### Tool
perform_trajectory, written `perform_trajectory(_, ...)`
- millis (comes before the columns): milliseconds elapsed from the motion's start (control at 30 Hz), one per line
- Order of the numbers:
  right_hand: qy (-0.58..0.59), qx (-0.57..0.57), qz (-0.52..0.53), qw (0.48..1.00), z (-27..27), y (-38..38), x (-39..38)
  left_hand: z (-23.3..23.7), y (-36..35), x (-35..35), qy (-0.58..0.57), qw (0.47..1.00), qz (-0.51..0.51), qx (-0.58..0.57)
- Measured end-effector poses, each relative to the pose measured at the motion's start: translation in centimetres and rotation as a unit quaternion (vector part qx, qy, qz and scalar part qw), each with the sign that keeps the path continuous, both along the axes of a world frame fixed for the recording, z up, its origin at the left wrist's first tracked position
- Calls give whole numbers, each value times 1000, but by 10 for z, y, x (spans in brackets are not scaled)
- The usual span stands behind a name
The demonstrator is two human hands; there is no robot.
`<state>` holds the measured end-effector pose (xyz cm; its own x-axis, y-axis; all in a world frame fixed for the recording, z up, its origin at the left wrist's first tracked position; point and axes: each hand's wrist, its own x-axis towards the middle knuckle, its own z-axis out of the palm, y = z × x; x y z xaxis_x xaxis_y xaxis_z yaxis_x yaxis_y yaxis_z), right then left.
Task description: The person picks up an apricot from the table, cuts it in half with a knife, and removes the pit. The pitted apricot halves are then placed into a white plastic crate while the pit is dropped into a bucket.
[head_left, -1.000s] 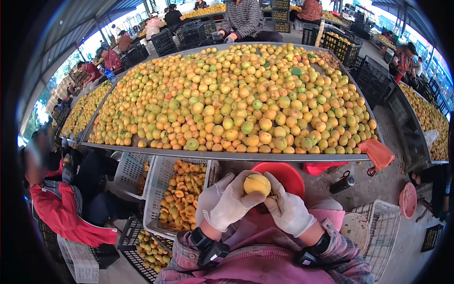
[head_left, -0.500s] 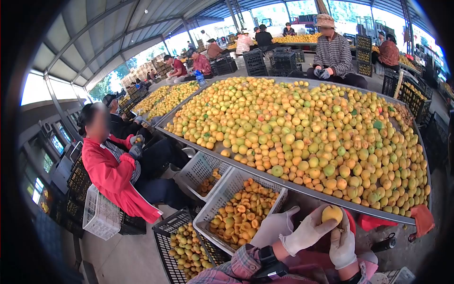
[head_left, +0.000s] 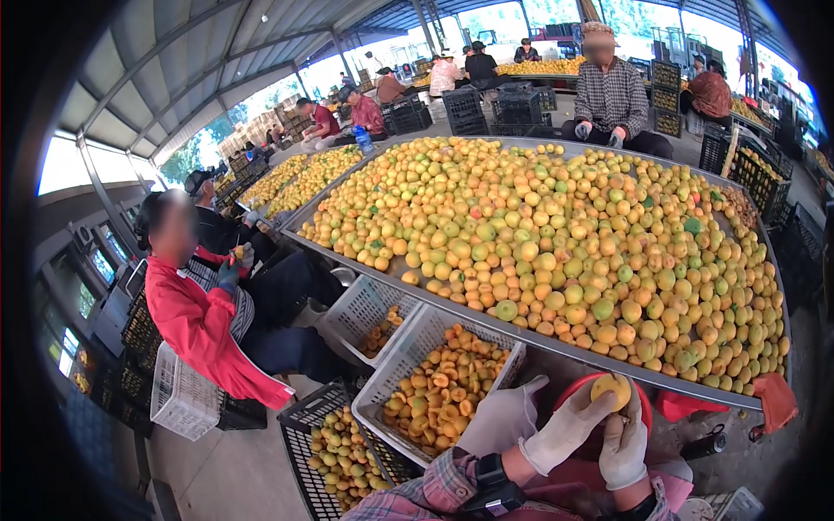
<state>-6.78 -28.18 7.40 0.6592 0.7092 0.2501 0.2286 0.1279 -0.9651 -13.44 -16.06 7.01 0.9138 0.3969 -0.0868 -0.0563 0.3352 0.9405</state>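
My left hand (head_left: 566,431), in a white glove, grips a yellow apricot (head_left: 613,393) between thumb and fingers. Just to the right, my right hand (head_left: 625,453), gloved too, has its fingers curled up against the underside of the fruit. Whatever it may pinch is hidden. Below both hands shows part of a red bucket (head_left: 580,384). A metal-edged table (head_left: 521,336) in front of me carries a wide heap of whole apricots (head_left: 556,252). Left of my hands, a light grey crate (head_left: 369,408) holds halved apricots (head_left: 445,391).
A black crate (head_left: 295,434) of greenish apricots stands on the floor, and a smaller grey crate (head_left: 343,323) touches the table edge. A person in red (head_left: 195,321) sits to my left; another in a checked shirt (head_left: 611,100) sits opposite. A black bottle (head_left: 705,445) lies at right.
The apricot stays in my left hand, with both hands almost in place. More of the red bucket's rim shows. The person opposite has moved their hands apart; the person in red has shifted theirs.
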Motion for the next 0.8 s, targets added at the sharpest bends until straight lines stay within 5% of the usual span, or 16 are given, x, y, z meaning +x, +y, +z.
perform_trajectory(133,-38,-81,32,995,17,-9,8,19,12,-2,3,984,4,180)
perform_trajectory(233,-42,-87,39,994,14,-11,11,31,20,-4,18,912,15,409)
perform_trajectory(367,-127,-32,2,991,-5,-3,14,19,19,-2,23,940,-12,340)
perform_trajectory(433,-122,-21,-9,992,-16,3,15,-2,7,9,-80,994,20,70)
perform_trajectory(467,-118,-16,-25,993,-21,0,15,-2,5,3,-57,997,8,48)
perform_trajectory(533,-135,-83,-45,986,-28,-6,15,-1,1,0,-52,988,28,140)
perform_trajectory(667,-166,-107,-57,979,-13,-15,11,0,0,0,-59,993,-5,99)
perform_trajectory(800,-212,-117,-42,969,-7,-24,17,25,7,-2,15,955,14,295)
